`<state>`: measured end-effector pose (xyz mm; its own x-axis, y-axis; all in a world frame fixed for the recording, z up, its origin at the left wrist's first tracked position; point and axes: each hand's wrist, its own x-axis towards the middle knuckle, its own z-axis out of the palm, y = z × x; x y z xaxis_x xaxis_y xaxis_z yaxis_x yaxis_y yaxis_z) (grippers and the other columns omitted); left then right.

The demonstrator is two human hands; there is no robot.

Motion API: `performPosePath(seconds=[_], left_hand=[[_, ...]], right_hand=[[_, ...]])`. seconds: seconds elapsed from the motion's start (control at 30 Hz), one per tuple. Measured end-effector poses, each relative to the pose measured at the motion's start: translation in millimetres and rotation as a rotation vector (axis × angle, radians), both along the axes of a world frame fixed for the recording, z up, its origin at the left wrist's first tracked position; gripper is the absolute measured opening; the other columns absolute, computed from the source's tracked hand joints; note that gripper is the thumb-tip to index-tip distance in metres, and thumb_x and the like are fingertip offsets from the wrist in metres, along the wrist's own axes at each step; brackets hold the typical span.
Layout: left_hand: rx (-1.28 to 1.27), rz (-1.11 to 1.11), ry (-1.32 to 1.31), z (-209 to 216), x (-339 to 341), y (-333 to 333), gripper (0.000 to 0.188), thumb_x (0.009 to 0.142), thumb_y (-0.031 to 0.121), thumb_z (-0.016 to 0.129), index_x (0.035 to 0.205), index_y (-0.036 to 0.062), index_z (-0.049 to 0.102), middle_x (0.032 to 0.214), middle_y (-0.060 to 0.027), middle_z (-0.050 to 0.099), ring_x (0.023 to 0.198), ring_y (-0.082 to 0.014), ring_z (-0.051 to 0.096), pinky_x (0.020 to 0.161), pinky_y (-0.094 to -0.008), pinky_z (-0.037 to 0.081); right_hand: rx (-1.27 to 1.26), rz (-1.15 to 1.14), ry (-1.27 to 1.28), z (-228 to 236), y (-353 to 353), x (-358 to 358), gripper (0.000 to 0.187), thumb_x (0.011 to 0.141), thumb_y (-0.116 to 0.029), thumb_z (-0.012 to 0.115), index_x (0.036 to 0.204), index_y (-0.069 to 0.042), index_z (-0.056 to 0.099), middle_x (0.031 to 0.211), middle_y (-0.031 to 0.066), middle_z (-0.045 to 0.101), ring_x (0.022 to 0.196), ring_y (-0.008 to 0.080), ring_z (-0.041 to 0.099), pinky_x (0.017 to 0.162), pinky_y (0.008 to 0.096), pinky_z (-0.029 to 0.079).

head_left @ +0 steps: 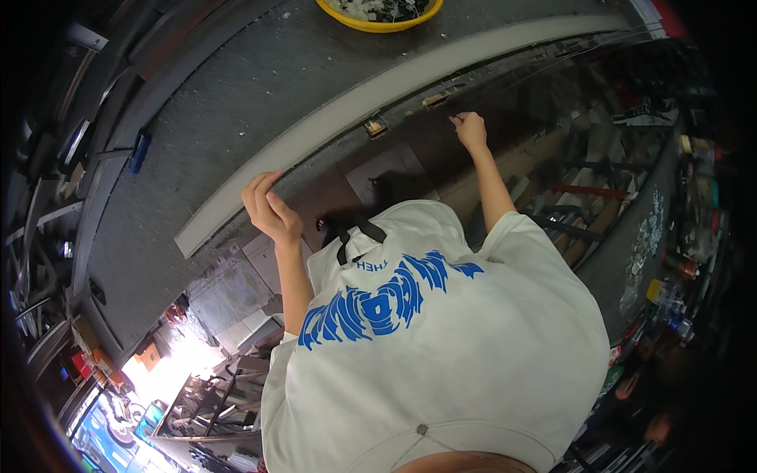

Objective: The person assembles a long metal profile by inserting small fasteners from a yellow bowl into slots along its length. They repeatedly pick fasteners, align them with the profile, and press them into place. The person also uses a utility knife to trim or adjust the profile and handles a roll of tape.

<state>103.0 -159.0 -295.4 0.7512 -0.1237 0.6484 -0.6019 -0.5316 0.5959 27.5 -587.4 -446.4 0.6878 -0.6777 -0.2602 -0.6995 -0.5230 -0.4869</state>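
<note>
A long, pale grey flat strip point(339, 110) runs diagonally across the dark work table point(213, 102), its near end at the left. My left hand point(272, 211) is at the strip's near edge, fingers bent and thumb apart, with the fingertips touching or just over that edge. Beyond the table edge at right, my right hand point(471, 132) is raised with thumb and forefinger pressed together. Whatever may be in that pinch is too small to make out.
A yellow basin point(378, 26) of small scraps stands at the far edge. A blue object point(140, 154) lies at the table's left. Along the near table edge are broken wooden patches point(376, 126). Cluttered racks point(583, 197) stand at right, and a person's hand point(657, 428) shows at lower right.
</note>
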Motion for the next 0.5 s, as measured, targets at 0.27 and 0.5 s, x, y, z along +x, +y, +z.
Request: performPosePath(seconds=[0.27,0.5], left_hand=[[-0.247,-0.598,0.727,4,-42,-97,0.055,0.109,0.037,0.035,0.097,-0.003,0.071,0.101,-0.0177,0.068,0.102,-0.0298,0.064,0.097,-0.0381,0.047],[-0.344,-0.638,1.26,-17,-44,-58,0.061,0.107,0.049,0.043,0.066,0.0058,0.056,0.059,0.003,0.044,0.06,-0.0082,0.041,0.06,-0.027,0.036]], right_hand=[[1.076,0.658,-0.02,170,86,-3,0.021,0.095,-0.013,0.067,0.096,0.007,0.074,0.084,0.013,0.075,0.074,0.0167,0.072,0.067,0.0271,0.057],[1.47,0.65,-1.046,268,59,-6,0.016,0.088,-0.008,0.066,0.077,-0.003,0.057,0.067,0.0114,0.062,0.052,0.0184,0.058,0.047,0.0314,0.048]])
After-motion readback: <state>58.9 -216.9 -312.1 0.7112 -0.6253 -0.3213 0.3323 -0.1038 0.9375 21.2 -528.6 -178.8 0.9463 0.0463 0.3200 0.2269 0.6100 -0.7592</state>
